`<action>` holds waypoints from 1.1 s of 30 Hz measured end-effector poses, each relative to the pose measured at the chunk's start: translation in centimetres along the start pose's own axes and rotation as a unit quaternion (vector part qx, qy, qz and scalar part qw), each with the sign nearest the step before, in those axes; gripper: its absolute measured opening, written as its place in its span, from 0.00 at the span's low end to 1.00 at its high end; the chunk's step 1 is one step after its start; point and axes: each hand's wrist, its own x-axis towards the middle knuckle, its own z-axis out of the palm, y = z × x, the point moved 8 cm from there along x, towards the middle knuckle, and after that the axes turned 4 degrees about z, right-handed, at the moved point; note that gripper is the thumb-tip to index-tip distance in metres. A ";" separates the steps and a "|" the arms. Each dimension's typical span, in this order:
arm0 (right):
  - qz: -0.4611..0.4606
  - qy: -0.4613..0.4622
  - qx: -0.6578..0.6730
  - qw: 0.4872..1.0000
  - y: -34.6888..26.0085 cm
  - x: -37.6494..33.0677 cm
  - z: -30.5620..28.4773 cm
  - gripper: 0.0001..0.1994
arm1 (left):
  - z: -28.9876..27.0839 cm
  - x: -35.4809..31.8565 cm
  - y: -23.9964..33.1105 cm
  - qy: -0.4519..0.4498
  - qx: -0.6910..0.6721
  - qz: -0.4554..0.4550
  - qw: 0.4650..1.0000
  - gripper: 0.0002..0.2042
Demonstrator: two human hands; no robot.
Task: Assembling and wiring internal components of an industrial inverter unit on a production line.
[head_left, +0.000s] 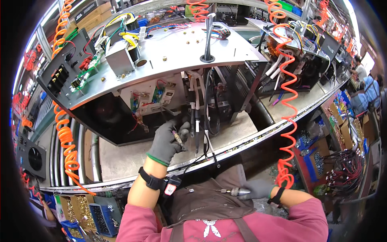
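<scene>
My left hand, in a grey glove, is raised to the open side of a machine chassis on the bench. Its fingers pinch a small cable end near hanging black and white wires. My right hand, also gloved, sits low by my apron and grips a small tool with a metal tip pointing left. A black strap with a small device wraps my left wrist.
Orange coiled air hoses hang at the left and right. A second opened machine stands at the right. Bins of screws sit lower left, boxes of parts at the right. Another person works far right.
</scene>
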 end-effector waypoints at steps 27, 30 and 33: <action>-0.059 0.145 0.512 0.845 -16.1 -0.2 -12.5 0.24 | -0.3 1.3 0.9 -0.106 -0.021 -0.102 0.989 0.09; -0.051 0.131 0.502 0.854 -16.3 0.4 -12.7 0.24 | -0.1 1.6 0.9 -0.077 0.002 -0.084 0.994 0.09; -0.051 0.130 0.501 0.854 -16.0 0.3 -12.6 0.24 | 0.1 1.4 0.9 -0.058 0.017 -0.081 0.995 0.08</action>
